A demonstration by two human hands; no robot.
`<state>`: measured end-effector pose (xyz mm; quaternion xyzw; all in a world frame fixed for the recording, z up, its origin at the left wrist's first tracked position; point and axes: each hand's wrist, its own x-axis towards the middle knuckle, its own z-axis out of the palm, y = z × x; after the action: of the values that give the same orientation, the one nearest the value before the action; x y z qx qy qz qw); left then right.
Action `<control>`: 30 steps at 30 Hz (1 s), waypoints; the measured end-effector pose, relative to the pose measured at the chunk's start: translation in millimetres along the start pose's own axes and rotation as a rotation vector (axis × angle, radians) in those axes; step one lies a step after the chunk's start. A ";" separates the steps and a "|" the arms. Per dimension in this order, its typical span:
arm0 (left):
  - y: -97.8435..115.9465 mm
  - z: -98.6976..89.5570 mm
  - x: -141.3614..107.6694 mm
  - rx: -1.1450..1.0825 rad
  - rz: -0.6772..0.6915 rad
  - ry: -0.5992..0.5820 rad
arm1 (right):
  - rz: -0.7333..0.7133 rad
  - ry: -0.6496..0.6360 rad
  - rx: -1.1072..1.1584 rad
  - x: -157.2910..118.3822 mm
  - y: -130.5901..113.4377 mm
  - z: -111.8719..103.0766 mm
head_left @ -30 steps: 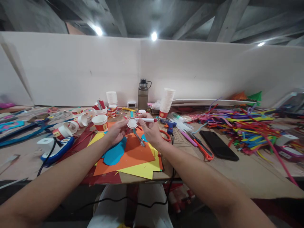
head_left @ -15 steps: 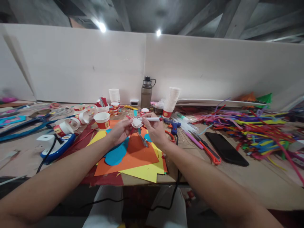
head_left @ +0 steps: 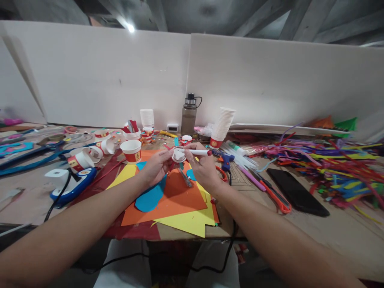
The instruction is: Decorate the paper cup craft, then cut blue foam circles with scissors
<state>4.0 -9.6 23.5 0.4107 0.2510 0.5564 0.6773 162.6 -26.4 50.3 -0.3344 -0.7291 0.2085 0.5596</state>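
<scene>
My left hand (head_left: pixel 158 167) is closed, pinching the edge of a small cut-down paper cup (head_left: pixel 179 157) with a round white face and red and blue bits at its rim. My right hand (head_left: pixel 204 169) grips a white marker (head_left: pixel 198 152) with a red end pointing right; its other end is at the cup's white face. Whether the tip touches cannot be made out. Below both hands lie orange paper (head_left: pixel 177 204), a blue paper shape (head_left: pixel 148 199) and yellow paper (head_left: pixel 187 224). Scissors (head_left: pixel 186 178), partly hidden, lie under the cup.
A paper cup (head_left: pixel 131 151) stands left of my hands, near a blue-and-white power strip (head_left: pixel 81 182). Behind are a bottle (head_left: pixel 188 120) and stacked cups (head_left: pixel 223 122). To the right lie a blue glue gun (head_left: pixel 227 159), a box cutter (head_left: pixel 277 198), a phone (head_left: pixel 297 192) and pipe cleaners (head_left: pixel 339 164).
The view has shifted slightly, so the table's things sit a little farther right. Both hands keep the same hold on the cup and the marker.
</scene>
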 end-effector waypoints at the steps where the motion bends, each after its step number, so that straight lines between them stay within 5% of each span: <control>1: -0.3 0.3 -0.3 -0.002 -0.003 0.000 | 0.002 -0.002 -0.003 -0.1 -0.7 0.1; 30: -3.3 1.9 -3.1 0.032 0.006 -0.040 | -0.056 -0.023 -0.105 -2.6 6.8 -1.7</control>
<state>6.6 -13.3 21.4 0.4333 0.2449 0.5461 0.6738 166.4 -23.7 44.4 -0.3405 -0.7545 0.1579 0.5384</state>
